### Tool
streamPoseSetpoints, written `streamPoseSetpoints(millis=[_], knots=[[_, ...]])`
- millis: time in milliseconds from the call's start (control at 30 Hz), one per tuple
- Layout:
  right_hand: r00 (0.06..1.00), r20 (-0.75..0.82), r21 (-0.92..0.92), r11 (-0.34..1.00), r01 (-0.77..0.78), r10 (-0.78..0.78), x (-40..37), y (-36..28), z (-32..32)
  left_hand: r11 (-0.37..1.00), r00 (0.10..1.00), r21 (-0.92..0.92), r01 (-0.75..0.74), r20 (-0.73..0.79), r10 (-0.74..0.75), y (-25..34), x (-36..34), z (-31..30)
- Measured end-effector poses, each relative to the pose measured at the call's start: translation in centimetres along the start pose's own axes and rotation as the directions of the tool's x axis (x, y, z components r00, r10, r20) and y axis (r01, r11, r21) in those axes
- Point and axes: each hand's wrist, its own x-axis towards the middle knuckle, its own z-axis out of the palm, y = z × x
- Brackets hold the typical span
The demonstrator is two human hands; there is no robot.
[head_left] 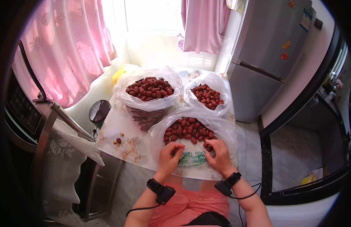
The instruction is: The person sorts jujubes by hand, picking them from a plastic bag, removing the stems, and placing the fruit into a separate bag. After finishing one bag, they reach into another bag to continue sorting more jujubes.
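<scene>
A thin white plastic bag (pixel 230 140) lies spread open in front of me, with green print on its near part. Dried red dates (pixel 188 130) are heaped in its far half. Over the bag's left side is my left hand (pixel 170 156), its fingers curled and pressed together; whatever they may hold is hidden. My right hand (pixel 221 156) is at the right edge of the heap, thumb and fingers closed around a red date (pixel 209 148). Behind stand a large full bag of dates (pixel 151 90) and a smaller one (pixel 207 97).
The bags rest on a table with a flowered tablecloth (pixel 124 149). Some small date pieces (pixel 118 140) lie at its left. A dark bin (pixel 99 111) and a cloth-draped chair (pixel 63 159) are to the left, a grey refrigerator (pixel 266 49) at the back right.
</scene>
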Motion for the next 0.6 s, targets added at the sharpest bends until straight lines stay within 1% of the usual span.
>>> streamPoseSetpoints(millis=[33,67,133,333,467,533,567,600], knots=[[1.0,-0.006,0.034,0.999,0.023,-0.022,0.05,-0.11,-0.08,0.999,0.999,-0.02,-0.029,-0.029,0.029,-0.08,0.02,0.11],[1.0,-0.003,0.034,0.999,0.023,-0.023,0.16,-0.3,-0.23,0.999,0.999,-0.021,-0.028,-0.031,0.027,-0.14,0.0,0.09],[0.999,-0.036,-0.079,0.997,0.014,-0.017,0.46,-0.67,-0.46,1.0,0.999,-0.012,-0.022,-0.023,0.022,-0.25,0.0,0.0],[0.999,-0.024,-0.183,0.982,-0.037,0.033,0.48,-0.65,-0.02,1.0,1.0,-0.026,-0.008,-0.026,0.008,-0.37,0.0,0.01],[1.0,-0.007,-0.136,0.99,-0.025,0.024,0.7,-0.7,-0.25,1.0,1.0,-0.009,-0.003,-0.022,0.003,-0.35,-0.02,-0.03],[0.998,0.042,-0.076,0.996,0.039,-0.036,0.71,-0.52,-0.4,1.0,1.0,0.001,-0.009,-0.03,0.009,-0.22,0.01,0.0],[0.998,0.042,-0.075,0.996,0.039,-0.036,0.61,-0.35,-0.41,1.0,1.0,0.001,-0.008,-0.03,0.008,-0.15,0.0,-0.01],[0.996,0.058,-0.048,0.996,0.072,-0.069,0.49,-0.13,-0.36,1.0,1.0,0.0,-0.004,-0.028,0.004,-0.09,-0.01,-0.03]])
